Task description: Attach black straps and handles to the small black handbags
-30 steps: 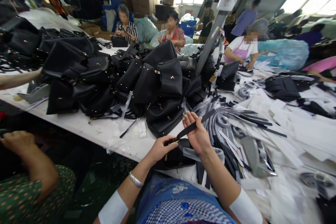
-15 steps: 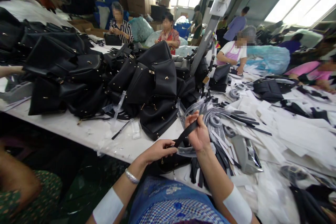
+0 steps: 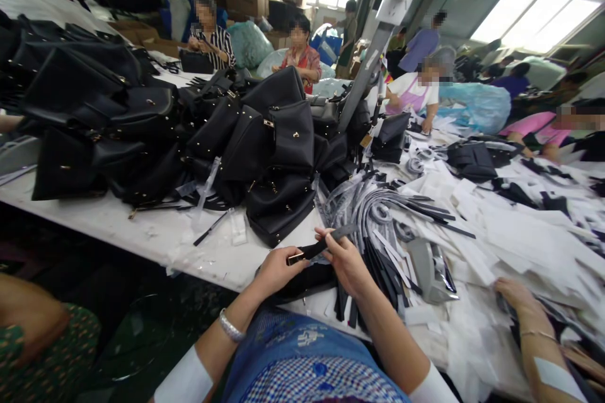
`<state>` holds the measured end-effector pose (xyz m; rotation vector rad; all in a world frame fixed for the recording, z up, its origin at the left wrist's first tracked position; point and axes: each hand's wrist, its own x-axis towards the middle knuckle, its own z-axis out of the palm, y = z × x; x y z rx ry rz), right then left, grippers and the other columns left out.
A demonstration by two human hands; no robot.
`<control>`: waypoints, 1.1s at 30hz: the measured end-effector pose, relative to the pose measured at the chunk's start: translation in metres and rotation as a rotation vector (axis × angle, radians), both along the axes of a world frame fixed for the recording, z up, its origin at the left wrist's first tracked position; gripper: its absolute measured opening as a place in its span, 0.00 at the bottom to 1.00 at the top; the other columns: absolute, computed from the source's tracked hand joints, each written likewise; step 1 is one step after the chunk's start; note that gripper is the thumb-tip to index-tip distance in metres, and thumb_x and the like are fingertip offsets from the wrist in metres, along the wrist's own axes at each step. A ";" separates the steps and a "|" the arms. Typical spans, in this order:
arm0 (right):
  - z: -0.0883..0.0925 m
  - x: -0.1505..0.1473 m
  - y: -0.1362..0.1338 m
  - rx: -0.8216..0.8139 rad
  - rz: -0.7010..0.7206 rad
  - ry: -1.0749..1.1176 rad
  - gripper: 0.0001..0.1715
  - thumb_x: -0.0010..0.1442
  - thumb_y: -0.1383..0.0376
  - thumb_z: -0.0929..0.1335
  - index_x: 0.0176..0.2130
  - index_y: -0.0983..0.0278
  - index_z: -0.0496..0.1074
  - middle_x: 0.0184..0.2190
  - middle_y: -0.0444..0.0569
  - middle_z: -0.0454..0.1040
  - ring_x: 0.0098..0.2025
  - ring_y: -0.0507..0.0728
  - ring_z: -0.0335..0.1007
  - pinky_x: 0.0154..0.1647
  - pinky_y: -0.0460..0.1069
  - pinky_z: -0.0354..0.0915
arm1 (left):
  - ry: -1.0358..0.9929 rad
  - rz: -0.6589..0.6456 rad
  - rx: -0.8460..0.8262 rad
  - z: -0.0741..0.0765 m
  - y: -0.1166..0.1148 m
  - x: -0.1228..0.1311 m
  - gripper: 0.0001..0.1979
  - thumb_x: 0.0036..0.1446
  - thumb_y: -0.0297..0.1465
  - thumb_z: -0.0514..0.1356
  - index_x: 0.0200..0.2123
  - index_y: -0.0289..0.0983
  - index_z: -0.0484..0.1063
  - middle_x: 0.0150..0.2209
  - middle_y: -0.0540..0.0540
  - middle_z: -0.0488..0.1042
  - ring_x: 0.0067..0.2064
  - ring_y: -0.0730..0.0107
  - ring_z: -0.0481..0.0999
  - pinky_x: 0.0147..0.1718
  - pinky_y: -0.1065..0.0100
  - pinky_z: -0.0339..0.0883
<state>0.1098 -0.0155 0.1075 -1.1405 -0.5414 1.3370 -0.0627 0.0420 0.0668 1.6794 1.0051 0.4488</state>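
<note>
My left hand (image 3: 282, 269) pinches the end of a black strap (image 3: 316, 250) where a gold-coloured metal buckle (image 3: 295, 258) shows. A little to the right, my right hand (image 3: 341, 258) is closed on the same strap, and its free end sticks out past the fingers. Below both hands a black handbag (image 3: 307, 282) lies at the table's near edge, partly covered by my hands and forearms. Just beyond my right hand spreads a bundle of grey and black straps (image 3: 373, 208).
Black handbags (image 3: 288, 138) are heaped to the left and ahead. A grey slanted post (image 3: 366, 79) rises behind them. White sheets (image 3: 529, 233) cover the right side, near a grey tape dispenser (image 3: 430, 271). A co-worker's arm (image 3: 534, 321) reaches in at right; other people work across the table.
My right hand has come down and turned, drawing the strap lower and flatter. The buckle end now shows in my left hand. A co-worker's arm has entered at the lower right.
</note>
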 end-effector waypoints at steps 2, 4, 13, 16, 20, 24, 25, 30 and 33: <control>-0.007 -0.001 -0.004 -0.065 0.049 -0.114 0.18 0.52 0.55 0.74 0.39 0.63 0.77 0.44 0.50 0.76 0.47 0.58 0.72 0.45 0.50 0.69 | -0.009 -0.021 -0.018 -0.001 -0.002 0.000 0.16 0.53 0.43 0.60 0.32 0.35 0.76 0.26 0.49 0.75 0.29 0.67 0.71 0.27 0.71 0.59; -0.013 0.001 -0.006 -0.102 0.074 -0.173 0.19 0.51 0.54 0.74 0.37 0.65 0.78 0.39 0.51 0.77 0.42 0.57 0.73 0.41 0.48 0.70 | -0.057 -0.058 -0.045 0.001 -0.004 -0.001 0.15 0.54 0.42 0.60 0.35 0.35 0.77 0.28 0.48 0.76 0.31 0.67 0.72 0.29 0.70 0.61; -0.032 -0.007 -0.010 -0.134 0.031 -0.036 0.23 0.49 0.53 0.75 0.38 0.69 0.80 0.37 0.53 0.78 0.38 0.57 0.75 0.40 0.51 0.74 | -0.221 -0.114 -0.233 0.009 -0.001 -0.013 0.23 0.59 0.41 0.57 0.54 0.35 0.71 0.30 0.47 0.75 0.29 0.70 0.70 0.31 0.70 0.64; -0.032 -0.011 -0.011 -0.103 0.036 -0.177 0.26 0.47 0.51 0.75 0.39 0.68 0.80 0.37 0.53 0.79 0.38 0.60 0.76 0.37 0.52 0.75 | -0.183 -0.112 -0.199 0.006 0.000 -0.014 0.21 0.59 0.43 0.56 0.48 0.35 0.74 0.30 0.47 0.75 0.29 0.70 0.70 0.30 0.70 0.64; -0.037 -0.013 -0.012 -0.048 0.049 -0.396 0.24 0.50 0.50 0.73 0.40 0.65 0.80 0.38 0.51 0.80 0.34 0.59 0.76 0.35 0.53 0.75 | -0.146 -0.106 -0.169 -0.002 0.000 -0.013 0.23 0.58 0.44 0.56 0.49 0.35 0.74 0.30 0.46 0.76 0.29 0.69 0.71 0.31 0.69 0.65; -0.043 -0.010 -0.012 -0.014 0.044 -0.553 0.22 0.53 0.50 0.71 0.40 0.64 0.81 0.30 0.49 0.80 0.32 0.58 0.75 0.37 0.52 0.73 | -0.125 -0.079 -0.188 -0.007 0.001 -0.012 0.24 0.57 0.45 0.57 0.50 0.35 0.73 0.30 0.46 0.77 0.29 0.67 0.72 0.30 0.69 0.65; -0.043 -0.009 -0.013 -0.021 0.042 -0.559 0.23 0.54 0.50 0.70 0.39 0.64 0.81 0.27 0.48 0.79 0.31 0.57 0.75 0.37 0.51 0.72 | -0.124 -0.069 -0.197 -0.007 0.001 -0.012 0.25 0.56 0.45 0.57 0.50 0.34 0.73 0.30 0.46 0.77 0.29 0.67 0.72 0.30 0.69 0.65; -0.043 -0.007 -0.015 -0.109 0.030 -0.271 0.26 0.52 0.49 0.72 0.39 0.68 0.80 0.27 0.51 0.79 0.31 0.56 0.75 0.40 0.52 0.72 | -0.135 -0.037 -0.209 -0.001 0.000 -0.008 0.25 0.54 0.43 0.60 0.51 0.34 0.73 0.29 0.46 0.77 0.27 0.68 0.72 0.30 0.69 0.66; -0.045 -0.009 -0.015 -0.146 0.036 -0.201 0.27 0.49 0.47 0.73 0.33 0.69 0.80 0.28 0.54 0.79 0.32 0.58 0.76 0.42 0.54 0.72 | -0.130 -0.019 -0.208 0.002 -0.001 -0.007 0.24 0.55 0.43 0.60 0.50 0.35 0.73 0.28 0.47 0.77 0.26 0.69 0.72 0.27 0.70 0.66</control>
